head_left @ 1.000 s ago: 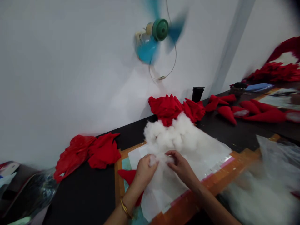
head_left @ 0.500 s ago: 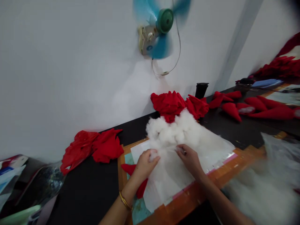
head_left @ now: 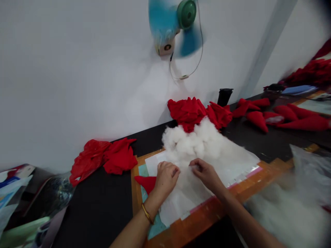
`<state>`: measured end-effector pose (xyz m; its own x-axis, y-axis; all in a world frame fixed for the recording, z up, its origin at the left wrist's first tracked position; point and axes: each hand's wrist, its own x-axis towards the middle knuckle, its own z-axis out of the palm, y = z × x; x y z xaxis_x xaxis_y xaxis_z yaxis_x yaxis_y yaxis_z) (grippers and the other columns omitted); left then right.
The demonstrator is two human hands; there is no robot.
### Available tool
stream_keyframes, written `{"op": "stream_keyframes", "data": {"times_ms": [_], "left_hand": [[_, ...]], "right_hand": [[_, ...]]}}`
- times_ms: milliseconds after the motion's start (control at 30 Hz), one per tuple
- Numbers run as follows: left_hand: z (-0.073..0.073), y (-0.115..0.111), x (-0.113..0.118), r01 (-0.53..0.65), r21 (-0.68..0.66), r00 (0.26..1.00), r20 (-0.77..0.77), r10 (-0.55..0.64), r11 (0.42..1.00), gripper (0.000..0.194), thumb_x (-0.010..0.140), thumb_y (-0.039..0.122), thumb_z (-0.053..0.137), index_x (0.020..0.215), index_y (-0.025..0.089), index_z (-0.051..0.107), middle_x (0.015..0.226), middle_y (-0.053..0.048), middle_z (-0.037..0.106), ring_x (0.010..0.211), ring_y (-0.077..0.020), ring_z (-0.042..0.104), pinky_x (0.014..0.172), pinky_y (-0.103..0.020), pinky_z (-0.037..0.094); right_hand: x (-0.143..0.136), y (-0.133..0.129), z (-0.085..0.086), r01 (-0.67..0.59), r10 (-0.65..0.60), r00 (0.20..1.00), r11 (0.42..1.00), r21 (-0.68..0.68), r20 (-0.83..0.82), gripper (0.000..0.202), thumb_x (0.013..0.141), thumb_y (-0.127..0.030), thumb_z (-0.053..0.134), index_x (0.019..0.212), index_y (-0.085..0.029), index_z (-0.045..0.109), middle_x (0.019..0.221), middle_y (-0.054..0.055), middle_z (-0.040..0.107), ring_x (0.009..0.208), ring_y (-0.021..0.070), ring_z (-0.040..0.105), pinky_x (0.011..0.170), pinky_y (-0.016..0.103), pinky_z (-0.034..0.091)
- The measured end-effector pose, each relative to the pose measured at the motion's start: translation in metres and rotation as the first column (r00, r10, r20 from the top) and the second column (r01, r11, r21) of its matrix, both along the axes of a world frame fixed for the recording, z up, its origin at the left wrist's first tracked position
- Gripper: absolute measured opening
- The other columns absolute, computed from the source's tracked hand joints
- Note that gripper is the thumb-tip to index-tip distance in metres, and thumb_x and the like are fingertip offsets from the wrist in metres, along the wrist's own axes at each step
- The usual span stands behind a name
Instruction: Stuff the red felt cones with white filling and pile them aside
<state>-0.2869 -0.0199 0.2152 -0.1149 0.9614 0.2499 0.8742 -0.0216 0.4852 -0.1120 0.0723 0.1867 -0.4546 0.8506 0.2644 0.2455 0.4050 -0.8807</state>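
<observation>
I curled my left hand (head_left: 167,176) and right hand (head_left: 204,173) above the paper (head_left: 178,203), grip unclear; blurred fluff (head_left: 284,217) met a clear bag (head_left: 311,172).

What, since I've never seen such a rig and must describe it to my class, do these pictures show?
There is no machine here: these are a person's bare left hand and right hand. Every picture comes from one camera on the person's head, looking forward and down. Fluffy white filling is heaped on a white sheet on the dark table. Red cloth lies behind it, and a red piece lies beside the left hand. The hands are over the sheet, fingers curled; whether they hold a wisp is too blurred to tell.
</observation>
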Motion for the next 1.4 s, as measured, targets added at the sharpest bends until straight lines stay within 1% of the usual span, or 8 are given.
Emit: {"op": "stream_keyframes", "data": {"times_ms": [233,400,567,700,800,933,1100,1400], "left_hand": [[-0.001,-0.010,-0.004,0.039,-0.003,0.999,-0.016,-0.039,0.999,0.011,0.085,0.024,0.058,0.087,0.020,0.068,0.090,-0.004,0.068,0.096,-0.0229,0.056,0.097,-0.044,0.036],[0.023,-0.022,-0.017,0.034,0.122,0.997,0.060,-0.042,0.992,0.042,0.083,0.037,0.061,0.121,0.019,0.057,0.119,-0.010,0.062,0.113,-0.0263,0.052,0.101,-0.047,0.038],[0.037,-0.043,-0.051,-0.117,0.136,0.991,0.078,0.107,0.984,0.029,0.085,0.030,0.055,0.109,0.016,0.061,0.111,-0.011,0.065,0.107,-0.0258,0.057,0.095,-0.045,0.044],[0.031,-0.063,-0.060,-0.146,0.067,0.986,0.086,0.140,0.987,0.023,0.085,0.027,0.054,0.105,0.019,0.063,0.106,-0.009,0.067,0.102,-0.0245,0.059,0.092,-0.043,0.046],[0.024,-0.069,-0.053,-0.080,0.010,0.991,0.113,0.079,0.997,0.027,0.082,0.024,0.059,0.108,0.020,0.062,0.111,-0.009,0.065,0.107,-0.0251,0.057,0.095,-0.044,0.044],[0.014,-0.059,-0.040,-0.003,-0.026,0.989,0.149,0.007,1.000,0.036,0.076,0.019,0.064,0.112,0.021,0.060,0.117,-0.008,0.060,0.113,-0.0253,0.051,0.099,-0.043,0.041],[-0.001,-0.039,-0.016,0.096,-0.109,0.991,0.103,-0.085,0.989,0.021,0.071,0.016,0.066,0.091,0.021,0.061,0.121,-0.008,0.055,0.116,-0.0271,0.046,0.100,-0.044,0.039],[-0.009,-0.030,0.010,0.114,-0.074,0.975,0.197,-0.097,0.991,0.025,0.075,0.003,0.048,0.091,0.020,0.056,0.098,-0.005,0.058,0.098,-0.0208,0.053,0.088,-0.036,0.044]], "right_hand": [[0.026,0.032,0.017,0.313,-0.301,0.949,0.935,0.165,-0.095,0.018,0.077,-0.030,0.052,0.089,-0.019,0.061,0.084,0.005,0.065,0.072,0.0196,0.058,0.067,0.030,0.045],[-0.031,0.039,0.047,0.035,0.015,0.997,0.807,0.590,-0.080,0.017,0.083,-0.013,0.048,0.094,-0.020,0.059,0.102,0.009,0.062,0.098,0.0215,0.059,0.087,0.036,0.048],[-0.091,0.064,0.042,-0.248,0.208,0.968,0.722,0.646,0.140,0.024,0.075,-0.006,0.058,0.094,-0.019,0.065,0.106,0.010,0.066,0.104,0.0242,0.059,0.091,0.041,0.049],[-0.077,0.067,0.041,-0.360,0.269,0.933,0.668,0.652,0.239,0.028,0.075,-0.008,0.063,0.102,-0.017,0.066,0.114,0.013,0.066,0.111,0.0275,0.057,0.096,0.046,0.046],[-0.039,0.049,0.040,-0.264,0.189,0.964,0.731,0.629,0.186,0.024,0.090,-0.015,0.052,0.111,-0.017,0.062,0.112,0.011,0.066,0.107,0.0245,0.058,0.095,0.044,0.047],[0.008,0.012,0.023,-0.246,0.156,0.956,0.889,0.386,0.250,0.019,0.092,-0.024,0.050,0.108,-0.019,0.060,0.097,0.008,0.065,0.074,0.0179,0.062,0.068,0.033,0.054],[0.020,-0.030,-0.005,-0.458,0.315,0.853,0.835,0.306,0.417,0.058,0.075,-0.024,0.071,0.129,-0.019,0.050,0.133,0.012,0.055,0.120,0.0285,0.050,0.100,0.044,0.044],[0.015,-0.024,-0.020,-0.251,0.181,0.930,0.948,0.194,0.319,0.040,0.066,0.000,0.046,0.096,-0.021,0.062,0.093,0.005,0.064,0.088,0.0201,0.062,0.079,0.032,0.051]]}}
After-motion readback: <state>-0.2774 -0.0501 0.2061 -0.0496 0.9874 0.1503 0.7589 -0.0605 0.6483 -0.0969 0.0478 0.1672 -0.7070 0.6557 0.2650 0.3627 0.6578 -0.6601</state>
